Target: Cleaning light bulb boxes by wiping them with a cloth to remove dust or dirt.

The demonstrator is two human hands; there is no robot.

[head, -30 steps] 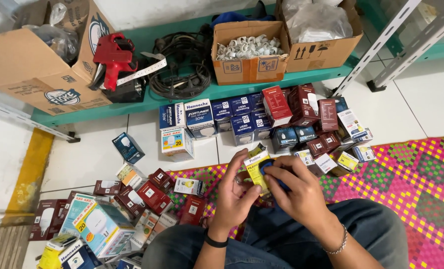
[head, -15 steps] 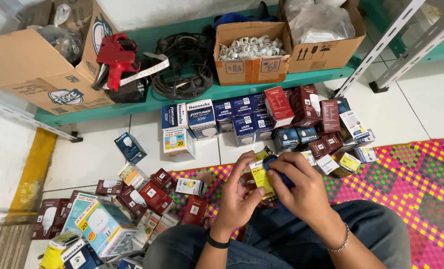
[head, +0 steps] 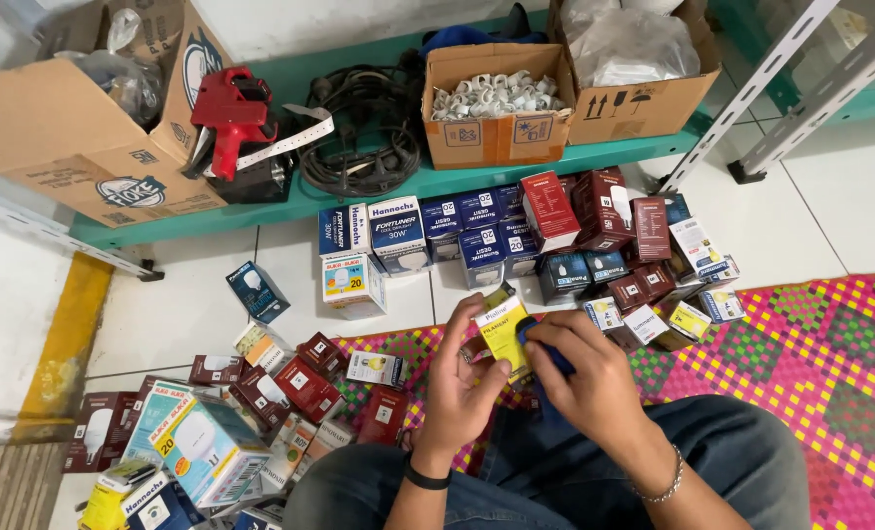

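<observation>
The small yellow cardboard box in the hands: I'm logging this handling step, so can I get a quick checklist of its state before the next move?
1. Small yellow cardboard box held clear of the floor: ok.
2. Left hand gripping the box: ok.
3. Right hand at the box's right edge: ok.
4. Dark blue object under the right hand's fingers identified: cannot tell.
5. Box flap open or shut: cannot tell.
6. Woven pink mat bare to the right: ok.

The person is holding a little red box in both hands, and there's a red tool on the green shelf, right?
Not quite. The head view shows the small box held between the left hand and the right hand is yellow, not red. The red tool is on the green shelf.
</observation>
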